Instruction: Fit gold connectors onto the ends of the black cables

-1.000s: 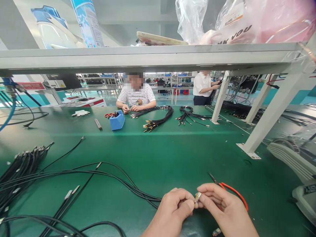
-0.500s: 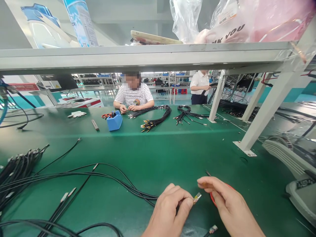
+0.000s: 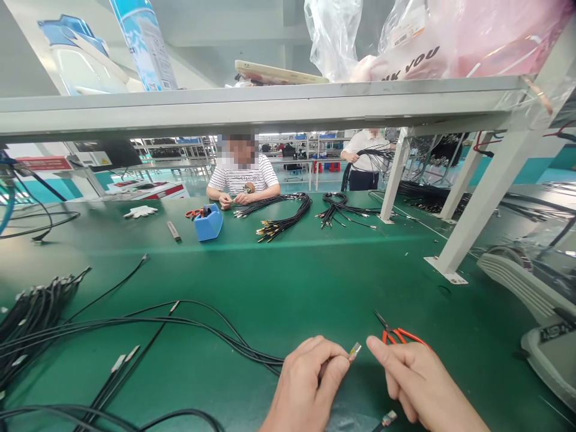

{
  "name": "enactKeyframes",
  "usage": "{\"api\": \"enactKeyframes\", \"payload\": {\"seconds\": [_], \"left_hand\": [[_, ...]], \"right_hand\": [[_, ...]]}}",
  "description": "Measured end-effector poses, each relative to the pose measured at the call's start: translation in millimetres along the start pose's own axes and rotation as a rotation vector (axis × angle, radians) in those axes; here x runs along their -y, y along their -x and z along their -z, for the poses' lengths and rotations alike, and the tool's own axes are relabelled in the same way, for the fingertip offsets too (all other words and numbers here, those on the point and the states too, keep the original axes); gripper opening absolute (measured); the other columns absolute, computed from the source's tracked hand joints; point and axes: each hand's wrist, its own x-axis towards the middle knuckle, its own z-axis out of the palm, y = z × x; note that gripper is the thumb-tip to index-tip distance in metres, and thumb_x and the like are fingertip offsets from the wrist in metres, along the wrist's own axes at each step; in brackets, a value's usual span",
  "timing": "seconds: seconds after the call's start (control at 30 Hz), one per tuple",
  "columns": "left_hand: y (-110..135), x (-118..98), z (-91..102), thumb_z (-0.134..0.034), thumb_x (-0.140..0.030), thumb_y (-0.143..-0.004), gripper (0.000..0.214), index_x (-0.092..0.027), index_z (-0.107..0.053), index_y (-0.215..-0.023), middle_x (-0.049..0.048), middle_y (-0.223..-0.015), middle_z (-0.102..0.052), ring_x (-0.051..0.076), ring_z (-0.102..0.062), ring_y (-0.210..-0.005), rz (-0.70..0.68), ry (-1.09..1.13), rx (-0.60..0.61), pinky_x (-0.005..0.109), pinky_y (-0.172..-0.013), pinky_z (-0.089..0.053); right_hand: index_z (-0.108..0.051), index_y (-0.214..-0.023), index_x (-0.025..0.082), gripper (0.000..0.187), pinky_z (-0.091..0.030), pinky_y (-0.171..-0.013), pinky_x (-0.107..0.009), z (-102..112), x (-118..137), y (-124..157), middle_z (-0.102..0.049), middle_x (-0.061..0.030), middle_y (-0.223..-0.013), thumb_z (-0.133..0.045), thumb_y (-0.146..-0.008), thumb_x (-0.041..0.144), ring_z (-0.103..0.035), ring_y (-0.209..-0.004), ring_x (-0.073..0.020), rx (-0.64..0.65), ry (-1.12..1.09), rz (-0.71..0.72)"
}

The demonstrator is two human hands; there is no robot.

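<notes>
My left hand (image 3: 310, 381) is closed in a pinch on the end of a black cable (image 3: 225, 332). A small metal-tipped connector (image 3: 355, 351) with a yellowish band sticks out past its fingertips. My right hand (image 3: 414, 378) is just right of the connector, apart from it, with one digit stretched toward it and the others partly bent. I see nothing held in it. Behind that hand, a pair of red-handled pliers (image 3: 396, 335) lies on the green table (image 3: 288, 282). Below, between my hands, another cable connector (image 3: 387, 418) lies near the lower edge.
Black cable bundles (image 3: 40, 306) lie at left. A blue holder (image 3: 209, 223), a glove (image 3: 140, 212) and more cables (image 3: 288, 219) are farther back. A shelf (image 3: 270, 108) crosses above; its post (image 3: 477, 210) and a grey device (image 3: 544, 354) stand right. Two people are beyond.
My right hand has turned and its fingers have drawn in, uncovering more of the pliers. The left hand keeps its pinch, shifted slightly left. The standing person's cables have moved.
</notes>
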Motion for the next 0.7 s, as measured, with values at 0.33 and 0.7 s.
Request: {"api": "enactKeyframes", "payload": {"seconds": [0.33, 0.7], "left_hand": [[0, 4, -3.5, -0.052, -0.025, -0.091, 0.019, -0.019, -0.066, -0.080, 0.0001, -0.069, -0.064, 0.012, -0.054, -0.061, -0.013, 0.024, -0.037, 0.020, -0.059, -0.039], [-4, -9, 11.8, -0.052, -0.018, -0.087, 0.018, -0.018, -0.069, -0.083, 0.0027, -0.077, -0.061, 0.012, -0.057, -0.063, 0.010, 0.042, -0.044, 0.020, -0.058, -0.042]], "right_hand": [[-0.075, -0.079, 0.016, 0.022, -0.046, -0.056, -0.019, -23, -8, -2, -0.071, -0.0036, -0.064, -0.078, -0.071, 0.036, -0.064, -0.061, -0.0135, 0.148, -0.568, 0.169], [-0.067, -0.071, 0.018, 0.029, -0.049, -0.066, -0.021, -43, -4, 2, -0.071, -0.0013, -0.063, -0.081, -0.067, 0.042, -0.067, -0.064, -0.0145, 0.168, -0.750, 0.167]]}}
